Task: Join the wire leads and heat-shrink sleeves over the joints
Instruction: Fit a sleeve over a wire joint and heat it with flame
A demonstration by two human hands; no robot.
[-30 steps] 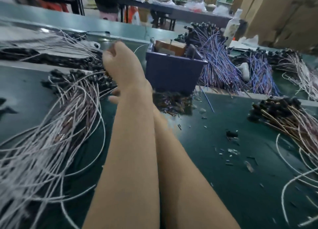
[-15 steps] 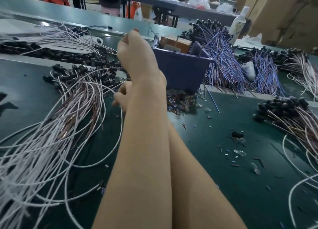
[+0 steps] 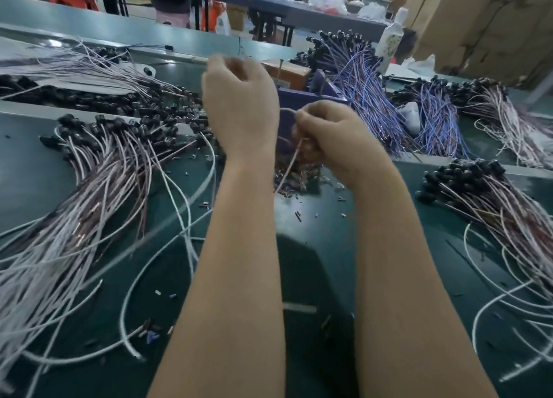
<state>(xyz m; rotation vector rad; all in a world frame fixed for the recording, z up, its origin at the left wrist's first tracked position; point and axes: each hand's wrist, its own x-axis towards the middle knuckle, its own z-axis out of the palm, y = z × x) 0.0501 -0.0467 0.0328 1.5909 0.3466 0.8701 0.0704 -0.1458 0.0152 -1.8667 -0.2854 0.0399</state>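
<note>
Change: half a second ago the forearms were crossed, with the right hand tucked under the left arm, reaching into the pile on the left. Now they are uncrossed and side by side over the mat (image 3: 326,218). The right hand (image 3: 332,137) is back in the middle with its fingers (image 3: 308,119) curled round one thin pinkish wire (image 3: 288,164). The wire loops out above the knuckles and hangs down below the fist, with its free end just above the heap of sleeves (image 3: 296,177).

The left hand (image 3: 239,107) is raised beside the right one, not touching it. Its fingers (image 3: 224,68) are curled but smeared by motion, so I can't tell whether they pinch anything, possibly the wire's other end.

Meaning: a lead has been picked out, and nothing is joined or sleeved yet (judging by the bare hanging end). A sleeve probably comes next.

Around:
- The white wire pile (image 3: 89,188) is left of the left fingers, with loose strands curling under that wrist that could snag.
- Stray sleeve bits lie on the mat below the hands.
- The blue bin (image 3: 311,99) is just behind the right fingers.
- The blue wire bundle (image 3: 365,98) is further back right.
- The black-capped pile (image 3: 493,203) is well right of the right wrist.
</note>
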